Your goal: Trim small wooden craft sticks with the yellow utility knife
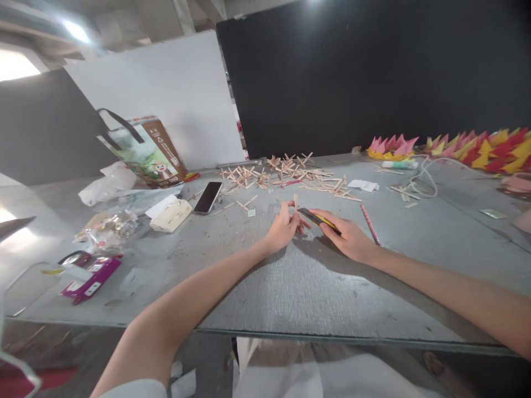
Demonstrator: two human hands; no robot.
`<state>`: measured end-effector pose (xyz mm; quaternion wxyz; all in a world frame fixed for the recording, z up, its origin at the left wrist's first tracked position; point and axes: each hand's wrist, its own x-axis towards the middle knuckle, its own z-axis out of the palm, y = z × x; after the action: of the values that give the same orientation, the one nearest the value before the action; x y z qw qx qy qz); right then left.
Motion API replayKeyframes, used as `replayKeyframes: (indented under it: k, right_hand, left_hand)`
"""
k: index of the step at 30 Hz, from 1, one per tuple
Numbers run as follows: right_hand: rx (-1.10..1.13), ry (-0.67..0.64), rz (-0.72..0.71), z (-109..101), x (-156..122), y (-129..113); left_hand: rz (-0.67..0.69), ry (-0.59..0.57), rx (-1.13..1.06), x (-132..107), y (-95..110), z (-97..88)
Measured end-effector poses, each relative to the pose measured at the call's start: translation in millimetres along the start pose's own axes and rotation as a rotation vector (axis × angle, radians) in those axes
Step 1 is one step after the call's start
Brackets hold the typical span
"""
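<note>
In front of the stick pile [290,167], a left hand [282,228] pinches a wooden stick [296,200], seemingly steadying it against the cutter [314,216] the right hand [350,237] firmly grips.

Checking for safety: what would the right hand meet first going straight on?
The cutter in the right hand would lead, probably meeting the wooden stick in the left hand first; depth is unclear.

**Uneven light, soft picture**

Ceiling lamp [76,31] and bright opening [16,63] blown out past far left corner of table [249,293]. Pale sheen toward near edge; soft shadow by right hand [352,239]. Wide-angle stretch, left end smeared.
</note>
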<state>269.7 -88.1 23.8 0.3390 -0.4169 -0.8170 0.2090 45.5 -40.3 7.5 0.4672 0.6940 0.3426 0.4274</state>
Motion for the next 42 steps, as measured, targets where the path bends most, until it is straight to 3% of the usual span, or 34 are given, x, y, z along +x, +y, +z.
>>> replayKeyframes:
  k: [26,33,42]
  right_hand:
    - [-0.034,-0.001,0.037,2,1,4]
    - [-0.021,-0.020,-0.008,2,1,5]
    - [-0.045,-0.033,0.003,2,0,5]
  left_hand:
    - [0.003,-0.001,0.111,-2,0,-0.2]
    - [0.009,0.010,0.525,-8,7,-0.7]
    - [0.011,-0.049,0.864,-10,8,1.5]
